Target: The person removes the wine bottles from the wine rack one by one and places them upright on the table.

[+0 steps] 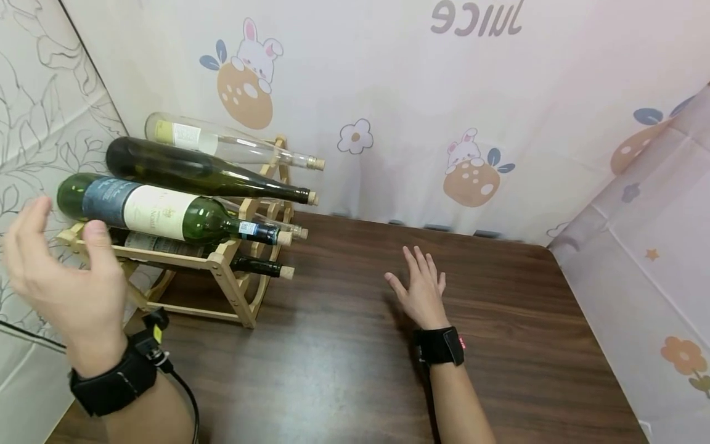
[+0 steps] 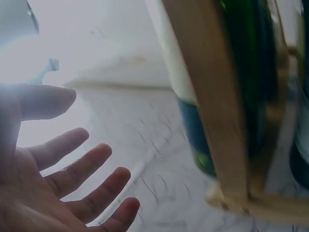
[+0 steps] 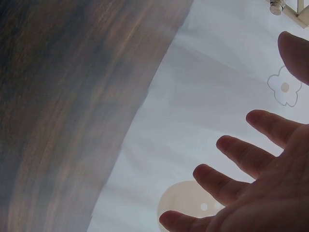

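My left hand (image 1: 69, 277) is raised at the front left corner of a wooden wine rack (image 1: 233, 290), fingers spread and holding nothing. In the head view its thumb overlaps a green wine bottle (image 1: 158, 209) with a blue and white label, lying on the rack's top. In the left wrist view a gap shows between the fingers (image 2: 79, 169) and the rack's wooden rail (image 2: 212, 106). Over the brown table my right hand (image 1: 423, 295) reaches forward with spread fingers and nothing in its grasp.
Behind the labelled bottle lie a dark bottle (image 1: 194, 169) and a clear bottle (image 1: 227, 143), both corked. Lower in the rack, another corked dark bottle (image 1: 257, 266) pokes out. A printed curtain (image 1: 388, 80) hangs along the back of the wooden table (image 1: 333, 345).
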The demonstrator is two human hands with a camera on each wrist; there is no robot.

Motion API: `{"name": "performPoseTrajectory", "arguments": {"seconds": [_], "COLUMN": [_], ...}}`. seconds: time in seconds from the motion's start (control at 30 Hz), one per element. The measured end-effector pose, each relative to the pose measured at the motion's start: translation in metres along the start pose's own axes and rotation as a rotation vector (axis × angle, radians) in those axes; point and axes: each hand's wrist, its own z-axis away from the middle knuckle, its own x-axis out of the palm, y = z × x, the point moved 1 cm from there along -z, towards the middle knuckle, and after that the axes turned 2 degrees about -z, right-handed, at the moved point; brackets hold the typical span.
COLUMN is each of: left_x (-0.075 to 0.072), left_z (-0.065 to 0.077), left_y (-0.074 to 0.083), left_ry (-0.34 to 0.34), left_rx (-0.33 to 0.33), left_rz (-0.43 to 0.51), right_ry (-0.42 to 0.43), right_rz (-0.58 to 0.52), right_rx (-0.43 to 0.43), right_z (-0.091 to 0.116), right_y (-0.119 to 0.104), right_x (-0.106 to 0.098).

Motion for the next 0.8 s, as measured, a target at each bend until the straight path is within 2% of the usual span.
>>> {"name": "performPoseTrajectory", "arguments": {"seconds": [0.1,0.2,0.27,0.47,0.6,0.8], "left_x": [-0.003,-0.007,-0.009,-0.007,-0.005,-0.004], "left_z": [-0.008,-0.011,-0.012,-0.012,-0.013,-0.012], "left_y": [-0.027,-0.047,-0.056,-0.069,-0.078,-0.089], "left_ry": [-0.010,-0.026,-0.039,-0.119,-0.182,-0.237], "left_rx": [-0.092,-0.220,-0.296,-0.440,-0.491,-0.508], "left_rz": [-0.089,-0.169,-0.200,-0.215,-0.216,-0.225], "right_ry": [0.007,0.005,0.001,-0.002,-0.004,-0.006], "right_rz": [-0.004,-0.001,0.001,-0.003,0.001,0.010], "right_rx": [-0.006,-0.007,-0.004,-0.002,-0.002,-0.007], "right_z": [-0.001,-0.001,0.000,0.002,0.001,0.000], "right_y": [-0.002,-0.004,-0.004,-0.002,-0.001,-0.001], "right_x": [-0.001,0.000,0.001,0.004,0.003,0.002]}}
